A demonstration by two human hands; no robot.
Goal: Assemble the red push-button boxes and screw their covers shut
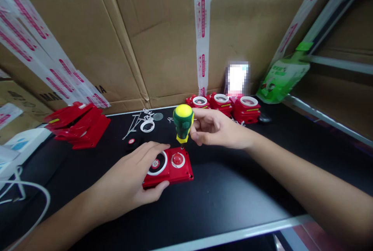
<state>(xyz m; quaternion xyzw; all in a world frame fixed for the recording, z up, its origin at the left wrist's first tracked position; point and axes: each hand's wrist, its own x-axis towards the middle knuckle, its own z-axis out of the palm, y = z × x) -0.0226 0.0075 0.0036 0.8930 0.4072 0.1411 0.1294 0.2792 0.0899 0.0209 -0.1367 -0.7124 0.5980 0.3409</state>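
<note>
A flat red device (175, 169) with a white-ringed black dial and a round red dome lies on the black table (233, 196). My left hand (136, 179) grips its left end, fingers over the top and thumb under the front edge. A stubby screwdriver (183, 122) with a green and yellow handle stands upright, its tip down on the device next to the dome. My right hand (217, 128) holds the screwdriver handle from the right with its fingertips.
A stack of red covers (78, 124) lies at the left. Three red units (230, 105) stand at the back. Small white rings and metal parts (145, 122) lie behind the device. Cardboard walls stand behind; a white cable (32, 192) runs at the left.
</note>
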